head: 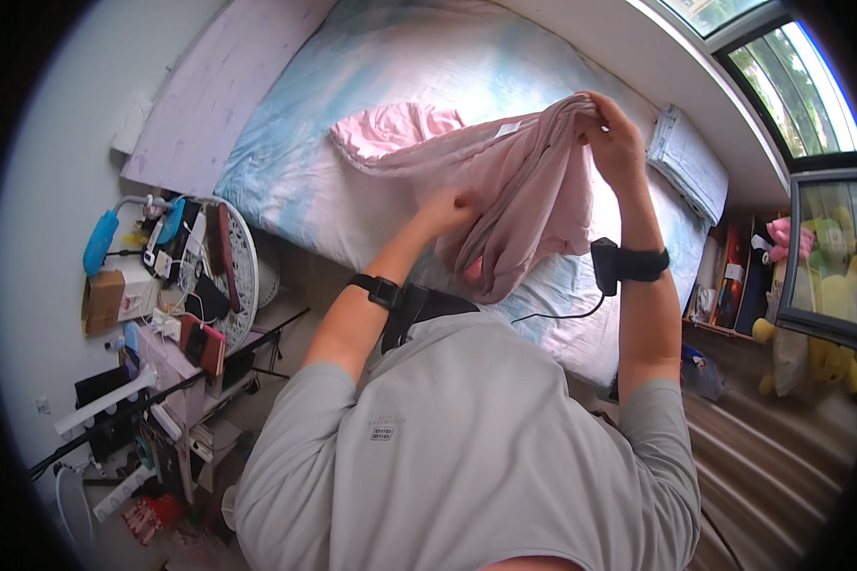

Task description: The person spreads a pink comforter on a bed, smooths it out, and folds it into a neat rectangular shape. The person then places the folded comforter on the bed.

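Note:
A pink garment with greyish seams (514, 185) hangs bunched over a bed with a blue and white sheet (307, 143). My right hand (610, 132) is raised at the upper right and grips a gathered edge of the cloth. Lower and to the left, my left hand (446, 213) has its fingers curled against the garment's side; whether it pinches the cloth cannot be told. A lighter pink part of the garment spreads on the sheet to the left. A small white label shows near the upper edge.
A folded pale blue cloth (688, 160) lies at the bed's right edge, below the window (793, 86). On the left stand a round white lattice piece (246, 278) and a cluttered table with a blue lamp (101, 243). Plush toys (828, 357) are at the right. A cable runs from my right wrist's strap.

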A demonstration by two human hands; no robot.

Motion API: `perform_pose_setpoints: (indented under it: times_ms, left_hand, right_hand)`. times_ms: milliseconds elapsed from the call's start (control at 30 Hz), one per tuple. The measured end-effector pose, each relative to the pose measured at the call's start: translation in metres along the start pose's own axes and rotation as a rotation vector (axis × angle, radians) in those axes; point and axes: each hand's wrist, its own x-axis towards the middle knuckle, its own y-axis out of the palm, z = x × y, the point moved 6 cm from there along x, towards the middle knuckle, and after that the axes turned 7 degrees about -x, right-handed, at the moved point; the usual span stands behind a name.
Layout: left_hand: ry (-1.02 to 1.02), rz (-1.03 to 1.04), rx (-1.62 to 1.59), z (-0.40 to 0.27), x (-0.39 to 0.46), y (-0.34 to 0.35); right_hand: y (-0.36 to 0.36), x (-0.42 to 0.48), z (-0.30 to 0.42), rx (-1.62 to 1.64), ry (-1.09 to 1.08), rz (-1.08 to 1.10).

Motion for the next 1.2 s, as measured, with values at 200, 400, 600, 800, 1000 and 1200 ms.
perform_pose_setpoints:
  times_ms: [200,400,600,800,1000,1200]
  left_hand:
    - [-0.538,0.263,0.200,0.193,-0.059,0.102]
    - [-0.420,-0.028,-0.237,0.226,-0.048,0.188]
    - [-0.200,-0.449,-0.443,0.210,-0.036,0.206]
    - [-1.038,-1.187,-0.587,0.222,-0.107,0.110]
    - [-0.436,-0.982,0.157,0.100,-0.148,-0.124]
    - [-0.032,-0.709,-0.168,-0.013,-0.141,-0.230]
  right_hand:
    - [-0.002,0.021,0.005,0.082,0.044,-0.020]
    - [-0.030,0.013,0.018,0.130,0.008,-0.036]
    - [-0.101,-0.005,0.013,0.216,-0.015,-0.159]
    - [-0.180,-0.033,-0.046,0.400,0.104,-0.284]
    - [-0.225,-0.090,-0.088,0.421,0.089,-0.372]
    - [-0.268,-0.161,-0.080,0.438,0.109,-0.571]
